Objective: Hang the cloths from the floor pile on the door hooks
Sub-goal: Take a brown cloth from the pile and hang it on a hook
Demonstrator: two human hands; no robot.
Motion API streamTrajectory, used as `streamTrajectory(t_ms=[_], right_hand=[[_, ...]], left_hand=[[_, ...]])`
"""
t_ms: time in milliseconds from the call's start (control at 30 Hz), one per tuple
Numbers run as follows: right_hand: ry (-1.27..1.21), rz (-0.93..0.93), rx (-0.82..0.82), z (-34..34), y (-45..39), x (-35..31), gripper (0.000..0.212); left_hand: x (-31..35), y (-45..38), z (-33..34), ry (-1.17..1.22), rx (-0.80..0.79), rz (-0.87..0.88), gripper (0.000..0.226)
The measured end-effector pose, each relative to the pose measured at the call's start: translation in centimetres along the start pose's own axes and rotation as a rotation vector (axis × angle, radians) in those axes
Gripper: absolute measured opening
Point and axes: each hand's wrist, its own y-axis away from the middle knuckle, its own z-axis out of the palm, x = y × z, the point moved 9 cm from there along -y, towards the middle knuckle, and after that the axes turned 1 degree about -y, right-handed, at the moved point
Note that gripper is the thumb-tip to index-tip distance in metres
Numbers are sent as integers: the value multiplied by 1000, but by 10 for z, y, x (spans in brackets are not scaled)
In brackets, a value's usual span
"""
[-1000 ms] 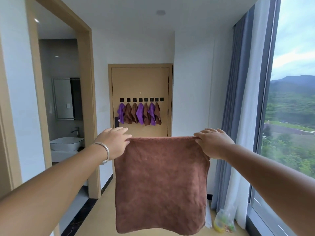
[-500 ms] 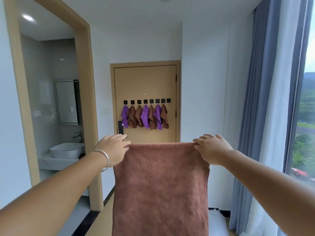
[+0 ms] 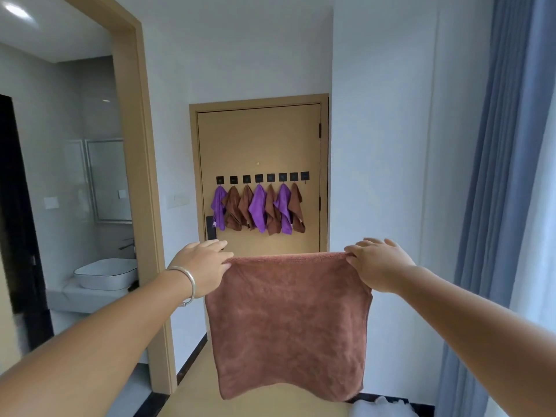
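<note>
Room: white walls (image 3: pixel 240 55) close a narrow passage, with a tan door (image 3: pixel 258 139) at its far end and open floor (image 3: pixel 255 407) between the person and it.
Left edge: a wooden frame (image 3: pixel 144 176) opens onto a bathroom with a white basin (image 3: pixel 105 273) on its desk (image 3: pixel 78 297).
Right edge: a blue curtain (image 3: pixel 496 206) hangs from top to bottom beside the right forearm.
Door hooks: a row of eight black hooks (image 3: pixel 261 178) runs across the door at mid height; the rightmost hook (image 3: pixel 304 176) carries nothing.
Hung cloths: seven purple and brown cloths (image 3: pixel 258 210) hang side by side, touching and overlapping, with bare door below them.
Held cloth: a brown cloth (image 3: pixel 288 323) hangs flat in the air in front of the person, well apart from the door, top edge level, bottom edge loose above the floor.
Left hand (image 3: pixel 201 266): its grip pinches the cloth's top left corner; a silver bracelet (image 3: pixel 186 281) circles the wrist.
Right hand (image 3: pixel 379 263): its grip pinches the top right corner.
Bottom edge: something white (image 3: pixel 379 409) shows low at the right; what it is cannot be told.
</note>
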Motion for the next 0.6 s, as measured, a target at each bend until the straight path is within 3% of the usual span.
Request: streamTrajectory(t_ms=[600], right_hand=[[-12, 101, 14, 108, -325, 43, 46]], left_hand=[[-79, -333, 155, 10, 41, 58, 45]])
